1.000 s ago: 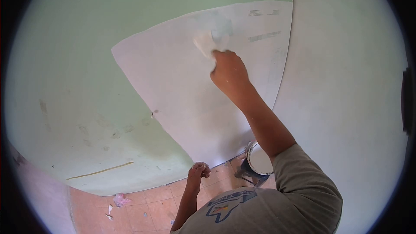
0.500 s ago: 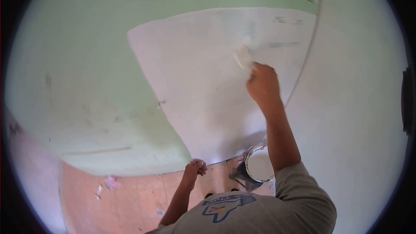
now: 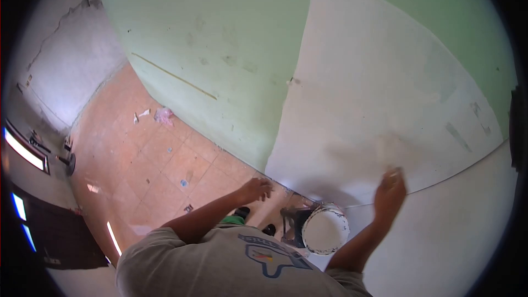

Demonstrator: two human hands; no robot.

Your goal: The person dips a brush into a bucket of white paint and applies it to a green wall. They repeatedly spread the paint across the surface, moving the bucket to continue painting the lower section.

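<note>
My right hand is closed on the handle of a pale, flat brush-like tool, held close to the wall and badly blurred. A large white-coated patch covers part of the green wall. My left hand hangs near the foot of the wall, fingers loosely bent and apart, with nothing in them. Between my hands, a round bucket of whitish material, its rim smeared, is beside my shirt on a dark stand.
Orange floor tiles lie to the left, with a pink plastic bag and small scraps on them. A dark fan-like object stands at the far left, near a dark door. A pale side wall is on the right.
The view has turned left, showing more floor and the room's far side. My right hand and the tool have moved lower along the wall. My left hand remains empty.
</note>
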